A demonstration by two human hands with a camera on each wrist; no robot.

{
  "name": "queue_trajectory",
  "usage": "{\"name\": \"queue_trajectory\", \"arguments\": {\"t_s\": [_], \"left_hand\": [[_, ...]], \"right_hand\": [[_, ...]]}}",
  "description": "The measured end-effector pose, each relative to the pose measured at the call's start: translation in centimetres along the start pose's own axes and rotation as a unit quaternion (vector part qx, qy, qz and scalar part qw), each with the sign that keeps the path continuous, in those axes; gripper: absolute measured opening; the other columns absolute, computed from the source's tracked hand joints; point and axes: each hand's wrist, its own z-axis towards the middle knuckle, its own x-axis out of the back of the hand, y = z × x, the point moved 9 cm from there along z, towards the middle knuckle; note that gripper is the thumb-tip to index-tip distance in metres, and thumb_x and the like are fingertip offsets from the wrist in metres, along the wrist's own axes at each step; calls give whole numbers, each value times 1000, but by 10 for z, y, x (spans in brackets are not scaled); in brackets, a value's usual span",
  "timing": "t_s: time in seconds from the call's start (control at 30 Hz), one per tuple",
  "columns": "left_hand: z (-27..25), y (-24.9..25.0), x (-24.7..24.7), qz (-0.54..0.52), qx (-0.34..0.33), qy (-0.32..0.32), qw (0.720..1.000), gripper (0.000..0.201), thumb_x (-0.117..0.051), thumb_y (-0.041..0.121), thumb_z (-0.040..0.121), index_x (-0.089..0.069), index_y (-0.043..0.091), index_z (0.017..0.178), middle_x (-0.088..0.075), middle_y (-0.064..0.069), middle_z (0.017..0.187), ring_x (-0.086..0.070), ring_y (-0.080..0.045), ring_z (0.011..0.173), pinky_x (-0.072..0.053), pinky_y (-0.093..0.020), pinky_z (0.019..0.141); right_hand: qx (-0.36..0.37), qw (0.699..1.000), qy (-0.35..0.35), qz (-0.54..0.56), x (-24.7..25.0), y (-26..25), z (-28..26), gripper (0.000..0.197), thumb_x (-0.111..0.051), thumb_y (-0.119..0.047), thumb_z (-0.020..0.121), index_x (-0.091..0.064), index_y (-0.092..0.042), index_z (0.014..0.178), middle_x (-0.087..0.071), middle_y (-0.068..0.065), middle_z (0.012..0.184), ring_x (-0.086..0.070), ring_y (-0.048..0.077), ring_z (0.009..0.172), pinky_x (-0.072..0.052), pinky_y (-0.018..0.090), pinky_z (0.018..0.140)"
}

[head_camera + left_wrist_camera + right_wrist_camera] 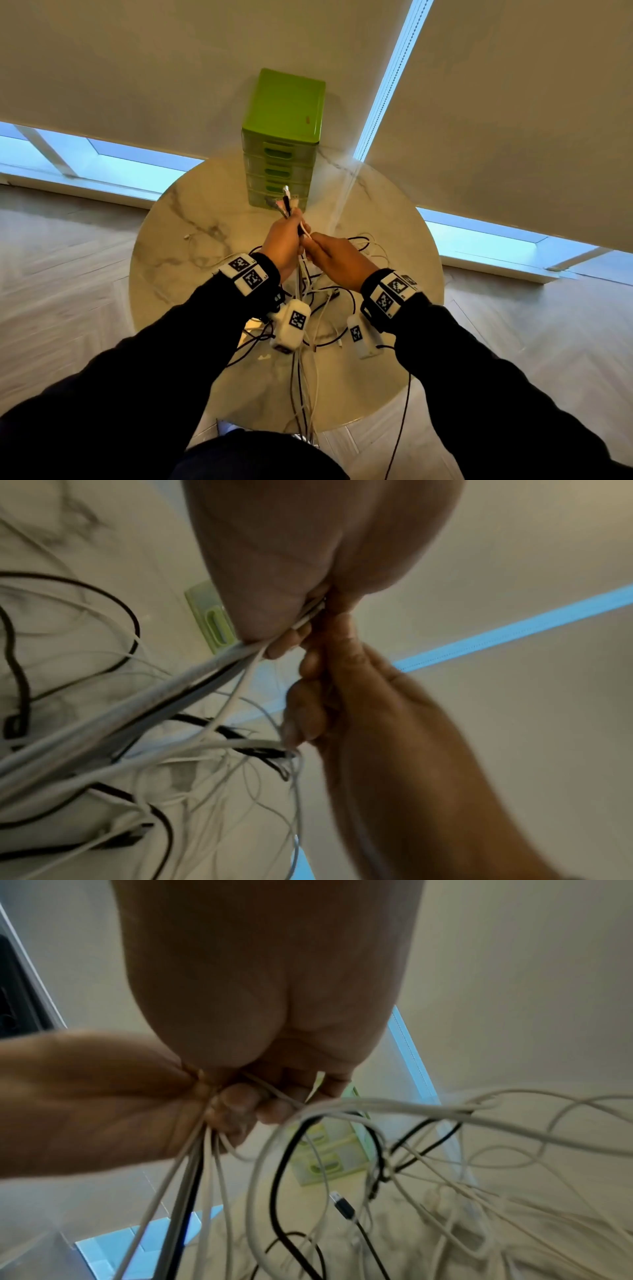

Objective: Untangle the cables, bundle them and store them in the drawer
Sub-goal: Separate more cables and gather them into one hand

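My left hand (pixel 287 233) is raised above the table and grips a bunch of white and black cables (pixel 205 674) just below their plugs (pixel 286 202), which stick up out of the fist. Touching it on the right, my right hand (pixel 318 245) pinches a white cable (pixel 306 234) beside that bunch; its fingers (pixel 274 1104) curl round thin white strands. The rest of the cables hang down in a loose tangle (pixel 325 298) onto the round marble table (pixel 178 240). The green drawer unit (pixel 284 137) stands at the table's far edge, all drawers closed.
A black USB plug (pixel 342 1204) lies loose on the table under the hands. A thin white cable (pixel 195 240) lies apart at the table's left. Several strands trail over the near edge (pixel 305 411) toward the floor. Window blinds hang behind the table.
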Motion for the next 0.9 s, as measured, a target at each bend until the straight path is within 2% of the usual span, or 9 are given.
{"name": "queue_trajectory", "arguments": {"t_s": [0.1,0.2,0.33,0.47,0.57,0.63,0.73,0.83,0.9], "left_hand": [[2,18,4,-94,-11,10,995,35,-35,32,109,-45,18,79,-46,3,64,-45,-10,54,-29,-23,48],[5,42,15,-124,-42,-16,991,38,-32,37,109,-41,22,76,-37,9,58,-34,-8,49,-24,-24,49],[9,76,45,-109,-96,11,989,37,-33,35,109,-41,24,75,-34,11,55,-27,-7,48,-22,-23,48],[7,101,66,-44,-154,60,985,37,-31,34,109,-37,25,74,-29,10,58,-26,-6,47,-24,-21,46],[-5,97,54,67,-199,31,977,32,-32,36,109,-45,24,83,-29,8,66,-31,-5,55,-32,-19,53],[-10,72,36,169,-187,-7,968,25,-34,37,109,-53,22,103,-35,5,73,-37,-11,67,-38,-28,65],[-10,32,22,259,-133,-27,956,25,-40,42,105,-54,26,92,-41,2,71,-40,-19,70,-36,-36,70],[-6,2,18,206,-20,-33,978,49,-36,56,103,-60,15,88,-39,7,58,-36,-13,54,-31,-29,55],[-7,-4,12,157,14,-58,986,52,-35,59,103,-58,16,83,-35,6,57,-30,-10,49,-25,-26,50]], "right_hand": [[-15,1000,-22,-1,-13,23,-9,37,-32,-42,107,-50,-18,86,-55,-4,73,-51,13,65,-42,33,70],[-40,999,-32,-15,-20,57,-21,37,-31,-42,107,-50,-18,86,-51,-6,70,-47,10,62,-40,34,68],[-84,994,-48,-40,-18,93,-33,32,-33,-42,107,-48,-27,83,-50,-7,70,-47,8,63,-37,30,66],[-116,985,-61,-115,-7,111,-31,37,-30,-46,106,-48,-26,80,-60,5,79,-58,26,76,-46,41,81],[-137,975,-2,-177,14,104,-15,42,-28,-49,105,-52,-23,81,-66,4,85,-63,30,85,-46,45,88],[-125,977,61,-165,28,83,-1,41,-29,-47,106,-52,-24,81,-68,2,85,-64,31,86,-44,43,88],[-59,984,125,-112,33,37,12,34,-33,-43,107,-51,-24,83,-63,-4,74,-64,28,78,-42,41,82],[7,987,124,-99,24,0,15,29,-35,-39,107,-55,-24,94,-63,-6,74,-61,22,71,-44,46,85],[25,987,108,-114,17,-12,13,27,-35,-36,108,-57,-22,100,-59,-12,75,-56,16,69,-40,44,89]]}}
